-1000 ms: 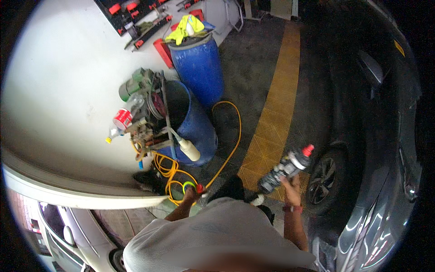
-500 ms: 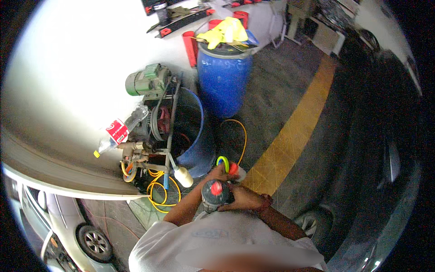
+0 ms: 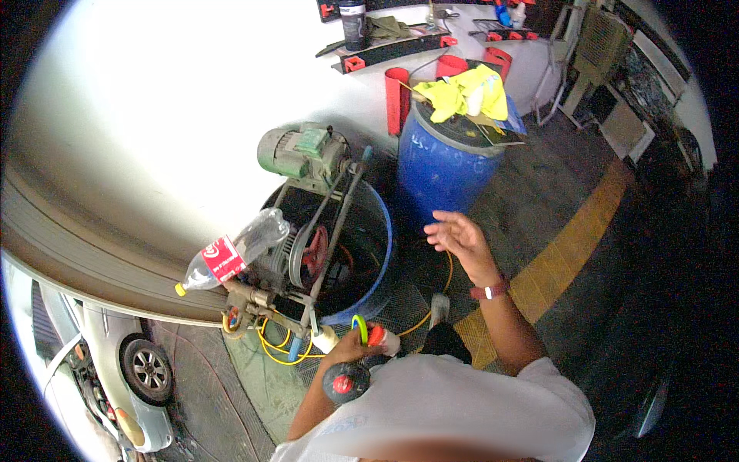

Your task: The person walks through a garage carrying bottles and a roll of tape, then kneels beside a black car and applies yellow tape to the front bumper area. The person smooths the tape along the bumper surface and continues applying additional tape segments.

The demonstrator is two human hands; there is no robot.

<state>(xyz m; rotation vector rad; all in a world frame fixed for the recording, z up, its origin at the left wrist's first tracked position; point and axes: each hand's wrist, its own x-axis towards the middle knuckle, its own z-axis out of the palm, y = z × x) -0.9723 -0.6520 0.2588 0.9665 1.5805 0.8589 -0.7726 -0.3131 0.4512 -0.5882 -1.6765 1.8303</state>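
Note:
My left hand (image 3: 348, 350) is closed near my waist, with a lime-green loop (image 3: 359, 329) and a white bottle with an orange top (image 3: 390, 342) at its fingers. A dark bottle with a red cap (image 3: 344, 383) is beside that hand, close against my shirt; I cannot tell whether the hand or the arm supports it. My right hand (image 3: 462, 242) reaches forward in the air, holding nothing, its fingers apart. It appears in front of the blue drum (image 3: 443, 173) and wears a dark red wristband.
A green motor with belt and pulley (image 3: 304, 158) stands at a blue tub (image 3: 389, 231). A clear plastic bottle (image 3: 258, 235) lies on the machine. Yellow cloth (image 3: 469, 92) tops the drum. A yellow hose (image 3: 265, 350) coils below; cars (image 3: 127, 369) stand left and right.
My right hand has left the dark bottle and moved forward and right, opening. The dark bottle now sits lower, near my left forearm. The view has shifted, so the surroundings appear further right.

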